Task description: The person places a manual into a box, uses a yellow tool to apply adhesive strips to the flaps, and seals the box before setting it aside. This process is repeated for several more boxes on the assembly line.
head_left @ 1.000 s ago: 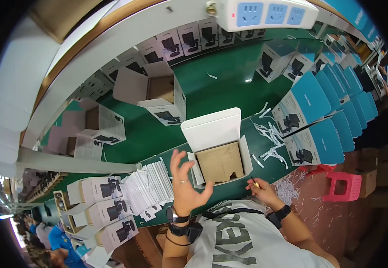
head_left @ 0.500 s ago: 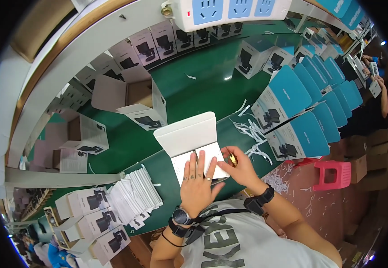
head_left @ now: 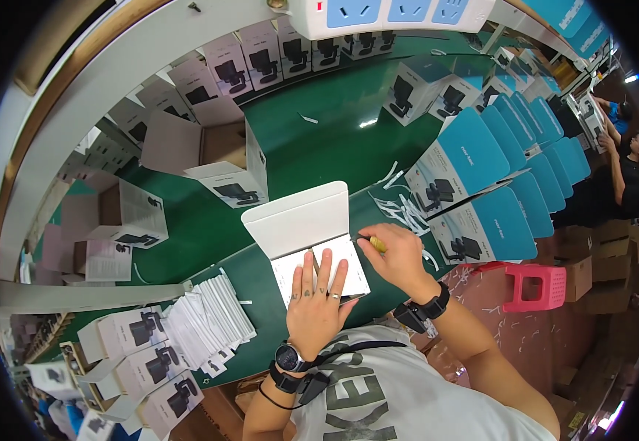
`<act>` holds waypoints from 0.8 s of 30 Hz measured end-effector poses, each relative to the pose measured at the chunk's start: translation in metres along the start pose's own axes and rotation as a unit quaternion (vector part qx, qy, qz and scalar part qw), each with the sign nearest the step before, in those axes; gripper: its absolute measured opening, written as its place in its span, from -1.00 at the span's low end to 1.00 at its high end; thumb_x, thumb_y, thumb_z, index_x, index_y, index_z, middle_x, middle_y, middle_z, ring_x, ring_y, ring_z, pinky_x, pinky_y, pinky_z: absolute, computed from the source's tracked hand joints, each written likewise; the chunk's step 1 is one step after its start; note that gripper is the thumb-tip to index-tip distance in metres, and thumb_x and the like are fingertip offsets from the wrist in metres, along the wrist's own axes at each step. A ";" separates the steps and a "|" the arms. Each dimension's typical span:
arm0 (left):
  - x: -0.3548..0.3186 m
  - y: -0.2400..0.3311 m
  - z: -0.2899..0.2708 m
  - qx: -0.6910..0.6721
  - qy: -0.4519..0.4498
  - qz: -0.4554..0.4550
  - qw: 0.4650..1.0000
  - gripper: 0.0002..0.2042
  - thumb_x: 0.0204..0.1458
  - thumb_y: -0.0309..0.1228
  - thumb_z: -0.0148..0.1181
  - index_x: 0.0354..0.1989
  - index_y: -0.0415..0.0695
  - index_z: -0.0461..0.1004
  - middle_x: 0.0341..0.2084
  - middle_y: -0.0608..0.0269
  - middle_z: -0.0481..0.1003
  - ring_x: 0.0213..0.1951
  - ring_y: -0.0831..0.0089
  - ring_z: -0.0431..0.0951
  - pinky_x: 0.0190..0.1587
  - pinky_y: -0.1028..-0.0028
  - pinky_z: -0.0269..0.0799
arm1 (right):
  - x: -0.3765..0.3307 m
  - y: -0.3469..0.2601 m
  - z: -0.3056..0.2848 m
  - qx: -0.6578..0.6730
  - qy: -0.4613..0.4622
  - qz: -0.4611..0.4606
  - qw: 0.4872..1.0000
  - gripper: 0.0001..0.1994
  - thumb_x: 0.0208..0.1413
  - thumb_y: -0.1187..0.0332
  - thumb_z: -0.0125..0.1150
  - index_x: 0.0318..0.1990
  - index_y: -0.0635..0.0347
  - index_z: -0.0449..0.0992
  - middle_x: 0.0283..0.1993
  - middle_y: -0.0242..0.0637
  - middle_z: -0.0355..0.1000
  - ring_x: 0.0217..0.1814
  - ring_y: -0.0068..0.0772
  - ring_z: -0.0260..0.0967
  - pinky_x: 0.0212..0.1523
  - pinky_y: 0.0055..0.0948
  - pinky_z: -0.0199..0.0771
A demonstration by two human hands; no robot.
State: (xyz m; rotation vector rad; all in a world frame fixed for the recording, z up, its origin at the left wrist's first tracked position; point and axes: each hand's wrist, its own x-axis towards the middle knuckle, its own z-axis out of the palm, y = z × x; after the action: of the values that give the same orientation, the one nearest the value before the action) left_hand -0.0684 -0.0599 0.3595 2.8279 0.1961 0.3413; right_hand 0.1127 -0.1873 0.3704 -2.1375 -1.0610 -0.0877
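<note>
Left hand [head_left: 318, 298], fingers spread wide, presses flat on an open white carton [head_left: 312, 242]; right hand [head_left: 393, 253] pinches a small yellow-handled tool [head_left: 373, 243] at its edge; a slip could nick fingers.

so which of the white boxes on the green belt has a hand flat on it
The open white box nearest the person, lid flap raised: the left hand lies flat on its contents. The other boxes go untouched.

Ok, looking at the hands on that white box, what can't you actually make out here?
Head view only:
- Inside of the white box: covered by a white sheet and the flat left hand.
- The yellow-handled tool in the right hand: its fingers wrap most of it; the tip is too small to identify.
- Stack of leaflets: print too small.
- Person at the right rim: bent by the fisheye and partly cut off.
</note>
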 end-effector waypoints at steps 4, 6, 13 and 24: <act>0.001 -0.002 -0.002 -0.012 0.010 0.008 1.000 -0.22 0.11 -0.05 0.38 0.45 -0.17 0.29 0.54 -0.09 0.13 0.52 -0.28 0.10 0.48 -0.11 0.07 | -0.011 -0.006 0.003 0.039 -0.007 -0.004 0.999 -0.88 0.08 0.36 0.47 -0.26 0.12 0.68 -0.34 -0.26 0.62 -0.32 -0.12 0.59 -0.33 -0.26 0.55; 0.000 -0.003 -0.002 -0.032 0.018 0.001 0.999 -0.25 0.11 -0.06 0.40 0.38 -0.25 0.33 0.53 -0.10 0.16 0.50 -0.29 0.12 0.47 -0.10 0.09 | -0.015 -0.012 0.004 0.059 -0.009 -0.003 0.998 -0.88 0.07 0.36 0.48 -0.27 0.12 0.68 -0.36 -0.27 0.61 -0.34 -0.13 0.58 -0.33 -0.25 0.53; 0.000 0.001 -0.004 -0.028 0.038 0.009 0.999 -0.35 0.10 -0.08 0.42 0.22 -0.31 0.42 0.49 -0.11 0.22 0.49 -0.29 0.16 0.46 -0.10 0.13 | 0.028 0.007 -0.003 -0.026 0.000 -0.107 0.994 -0.90 0.06 0.36 0.48 -0.29 0.09 0.68 -0.40 -0.30 0.58 -0.39 -0.18 0.54 -0.38 -0.26 0.48; 0.001 -0.001 -0.006 -0.034 0.040 0.005 0.999 -0.38 0.10 -0.06 0.41 0.18 -0.29 0.46 0.49 -0.05 0.24 0.49 -0.24 0.17 0.46 -0.08 0.14 | 0.024 0.020 -0.019 0.086 -0.141 -0.189 0.968 -0.91 0.07 0.33 0.48 -0.31 0.03 0.68 -0.41 -0.38 0.57 -0.40 -0.23 0.52 -0.36 -0.27 0.46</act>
State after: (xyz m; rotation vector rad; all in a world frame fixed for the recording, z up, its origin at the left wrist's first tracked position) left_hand -0.0694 -0.0572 0.3646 2.7509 0.1830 0.4549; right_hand 0.1480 -0.1915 0.3813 -1.8034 -1.5741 0.1295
